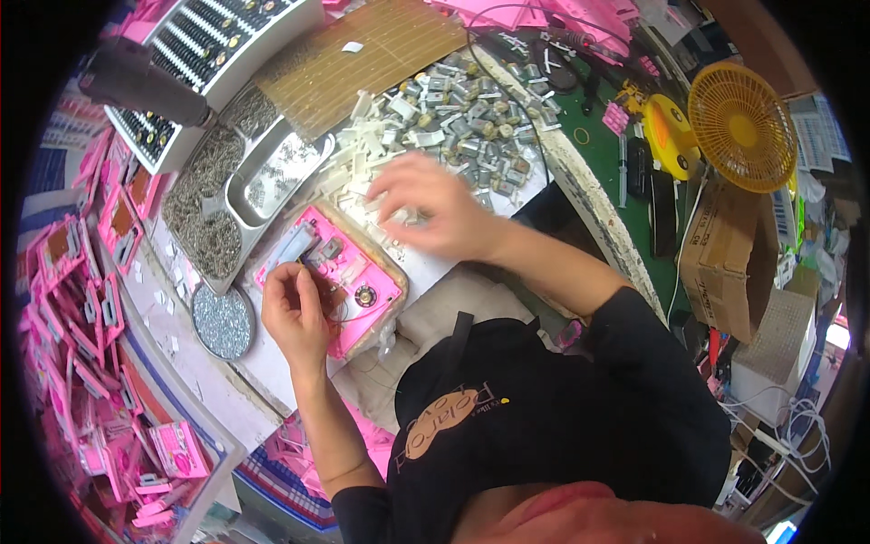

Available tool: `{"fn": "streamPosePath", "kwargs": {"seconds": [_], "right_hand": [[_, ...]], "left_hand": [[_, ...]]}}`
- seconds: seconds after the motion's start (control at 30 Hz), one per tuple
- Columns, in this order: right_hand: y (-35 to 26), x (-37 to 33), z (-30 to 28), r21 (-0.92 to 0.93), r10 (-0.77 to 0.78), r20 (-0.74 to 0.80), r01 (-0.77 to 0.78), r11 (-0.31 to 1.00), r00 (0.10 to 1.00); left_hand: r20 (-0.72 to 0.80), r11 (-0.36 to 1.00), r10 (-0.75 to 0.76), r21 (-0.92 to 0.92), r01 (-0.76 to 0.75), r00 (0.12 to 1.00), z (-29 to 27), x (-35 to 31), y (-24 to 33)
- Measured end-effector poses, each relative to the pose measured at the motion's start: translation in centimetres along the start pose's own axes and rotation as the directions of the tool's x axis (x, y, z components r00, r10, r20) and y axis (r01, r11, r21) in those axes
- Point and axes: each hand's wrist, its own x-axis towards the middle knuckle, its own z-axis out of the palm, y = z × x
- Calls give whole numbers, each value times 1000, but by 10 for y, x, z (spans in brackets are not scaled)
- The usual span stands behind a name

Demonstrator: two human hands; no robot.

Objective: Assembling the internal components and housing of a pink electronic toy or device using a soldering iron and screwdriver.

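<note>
- Cluttered worktop [263,374]; pink case [373,272] lies open on it, nearest the body.
- Left hand [294,313]: fingers drawn together over its edge, hold unclear.
- Right hand [435,204]: loosely curled (blurred, hold unclear) by white parts [349,177].
- Case: probably light, stiff, slick; grasp outer walls, sparing fragile wires [341,313].

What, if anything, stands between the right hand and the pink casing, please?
Nothing visible blocks the way from the right hand to the pink casing; only the rim of the brownish holder edges it on that side, with loose white plastic parts lying just beyond.
</note>
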Motion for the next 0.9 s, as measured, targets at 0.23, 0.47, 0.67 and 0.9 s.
{"fn": "streamPosePath", "kwargs": {"seconds": [0.23, 0.47, 0.67, 0.9], "right_hand": [[86, -60, -199, 300, 485, -788, -452, 840, 380], [147, -37, -241, -168, 117, -795, -400, 901, 596], [63, -68, -252, 19, 172, -949, -498, 867, 264], [22, -120, -228, 970, 619, -166, 15, 242, 768]], "left_hand": [[1, 997, -59, -39, 59, 998, -5, -6, 11], [8, 940, 176, 297, -170, 984, 3, 1, 31], [-13, 916, 227, 342, -209, 974, -7, -8, 12], [-63, 862, 324, 430, -268, 944, -4, 3, 5]]}}
